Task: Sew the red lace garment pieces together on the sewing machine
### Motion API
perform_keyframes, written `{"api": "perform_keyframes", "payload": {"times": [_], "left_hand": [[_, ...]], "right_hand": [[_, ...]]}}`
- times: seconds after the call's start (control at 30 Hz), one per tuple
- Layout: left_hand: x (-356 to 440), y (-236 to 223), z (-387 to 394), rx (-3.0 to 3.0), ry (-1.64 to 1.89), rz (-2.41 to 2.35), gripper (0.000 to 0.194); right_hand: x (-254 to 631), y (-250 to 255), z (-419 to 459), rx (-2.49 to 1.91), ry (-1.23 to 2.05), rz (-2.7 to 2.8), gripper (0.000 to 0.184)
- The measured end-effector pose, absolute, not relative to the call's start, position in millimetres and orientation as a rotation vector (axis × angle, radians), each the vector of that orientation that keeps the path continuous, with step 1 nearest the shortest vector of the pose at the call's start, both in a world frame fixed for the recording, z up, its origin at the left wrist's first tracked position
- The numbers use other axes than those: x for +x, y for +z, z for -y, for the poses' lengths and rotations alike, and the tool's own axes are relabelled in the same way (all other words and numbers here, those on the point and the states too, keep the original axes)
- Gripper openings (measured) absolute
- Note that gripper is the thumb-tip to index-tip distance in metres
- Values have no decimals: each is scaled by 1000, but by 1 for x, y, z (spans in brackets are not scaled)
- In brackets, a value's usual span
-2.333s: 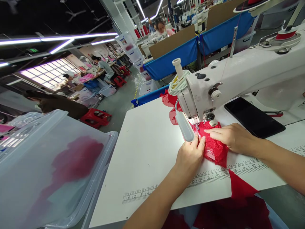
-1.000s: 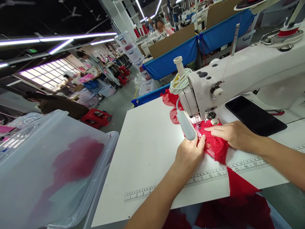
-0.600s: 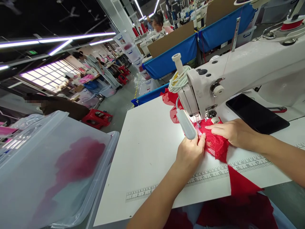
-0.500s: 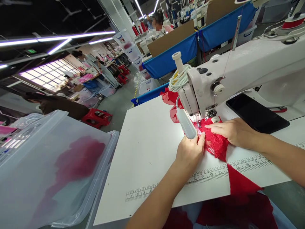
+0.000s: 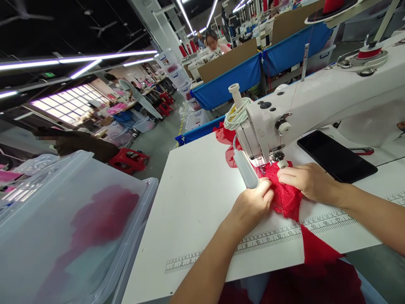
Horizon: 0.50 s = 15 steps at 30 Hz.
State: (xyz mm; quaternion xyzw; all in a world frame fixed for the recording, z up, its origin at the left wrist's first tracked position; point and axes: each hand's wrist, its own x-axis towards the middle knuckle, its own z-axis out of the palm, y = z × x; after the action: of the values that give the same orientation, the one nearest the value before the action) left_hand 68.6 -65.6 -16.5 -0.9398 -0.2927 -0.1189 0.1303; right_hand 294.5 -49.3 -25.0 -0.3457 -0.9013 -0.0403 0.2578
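A piece of red lace fabric (image 5: 286, 199) lies under the needle end of the white sewing machine (image 5: 322, 97). My left hand (image 5: 253, 206) pinches its left edge, thumb and fingers closed just in front of the grey lamp (image 5: 246, 169). On the other side, my right hand (image 5: 311, 181) has its fingers curled together on the fabric's upper right part, close to the machine's presser foot. Its fingertips partly hide the cloth. A red fabric triangle (image 5: 316, 247) hangs over the table's front edge, below the lace.
A black phone (image 5: 337, 156) lies right of my right hand. Printed ruler markings run along the white table (image 5: 190, 202). At left stands a translucent plastic bin (image 5: 104, 253) with red material. More red fabric (image 5: 226, 135) lies behind the machine head. Other people sit or stand farther off.
My right fingers, stretched out on the lace before, are now curled in and drawn slightly back. My left fingers have bunched closer together at the fabric edge. The view has shifted slightly.
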Motion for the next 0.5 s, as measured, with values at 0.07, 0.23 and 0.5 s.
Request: {"api": "perform_keyframes", "payload": {"times": [0.07,0.23,0.5], "left_hand": [[69,-15,65,-2742,-242,915,32],[71,-13,71,-2739,-212,1084,32],[72,-15,81,-2854,-370,1112,80]], "right_hand": [[294,-26,48,-931,-185,2429,32],[294,-25,48,-974,-240,2421,33],[296,-29,44,-990,-311,2387,35]]}}
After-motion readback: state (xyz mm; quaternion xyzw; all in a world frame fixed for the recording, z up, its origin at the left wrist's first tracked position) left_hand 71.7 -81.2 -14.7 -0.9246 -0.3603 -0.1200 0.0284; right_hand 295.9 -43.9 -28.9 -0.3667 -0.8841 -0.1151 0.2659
